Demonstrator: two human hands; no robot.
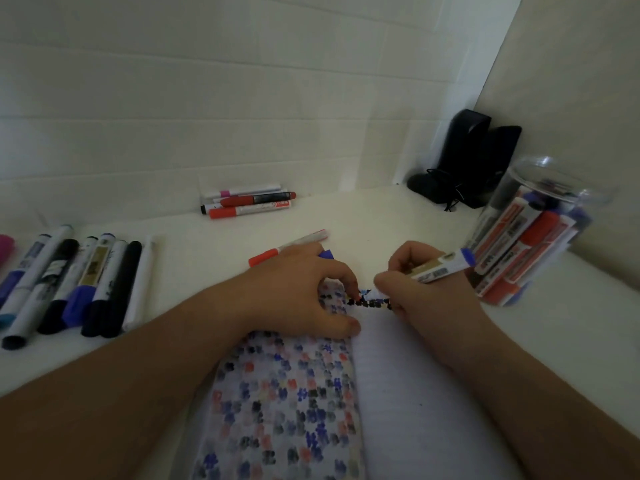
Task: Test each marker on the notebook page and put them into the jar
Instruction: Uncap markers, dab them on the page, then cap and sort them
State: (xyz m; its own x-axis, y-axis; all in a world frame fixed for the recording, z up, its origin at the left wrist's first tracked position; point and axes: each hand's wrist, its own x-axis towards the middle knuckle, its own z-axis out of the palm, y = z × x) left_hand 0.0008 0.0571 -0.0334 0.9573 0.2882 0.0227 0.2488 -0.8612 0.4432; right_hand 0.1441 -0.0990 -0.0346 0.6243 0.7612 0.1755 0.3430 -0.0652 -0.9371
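Along the white counter (363,216), backed by white panelled walls meeting in a corner, I saw a row of markers (69,282) at far left and a smaller bunch (249,202) by the wall. My left hand (294,292) pressed the notebook (294,393), fingers curled round a blue cap (327,253). My right hand (419,289) gripped the blue marker (440,268), tip on the page. Rightmost stood the clear jar (540,230), holding markers. Labels were too blurred to read.
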